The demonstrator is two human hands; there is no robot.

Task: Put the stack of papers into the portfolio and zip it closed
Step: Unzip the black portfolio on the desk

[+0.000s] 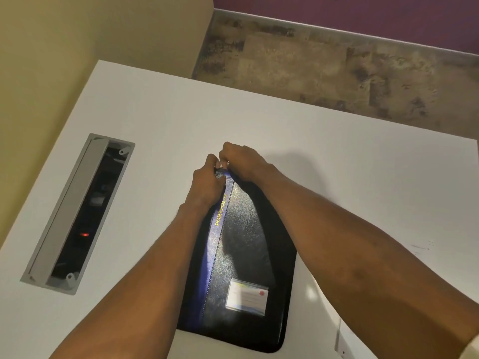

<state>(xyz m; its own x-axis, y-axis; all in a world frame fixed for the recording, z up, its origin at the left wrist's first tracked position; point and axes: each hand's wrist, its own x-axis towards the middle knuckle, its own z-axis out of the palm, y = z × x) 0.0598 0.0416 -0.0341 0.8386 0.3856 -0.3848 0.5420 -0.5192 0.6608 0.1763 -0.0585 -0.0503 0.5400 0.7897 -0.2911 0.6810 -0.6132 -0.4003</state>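
The portfolio lay flat on the white table, cover up. At its far corner, your left hand gripped the edge; your right hand pinched the same corner, directly beside it.

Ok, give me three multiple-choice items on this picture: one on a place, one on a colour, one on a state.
1. Where on the portfolio do the left hand and right hand meet?
A. its far end
B. its near end
C. its middle

2. What colour is the long strip on it?
A. red
B. blue
C. green

3. How is the portfolio?
A. spread open, papers showing
B. closed, lying on the table
C. standing upright on edge

Answers: 1 A, both hands grip its far corner; 2 B, the strip is blue against the black; 3 B, only its outside shows.
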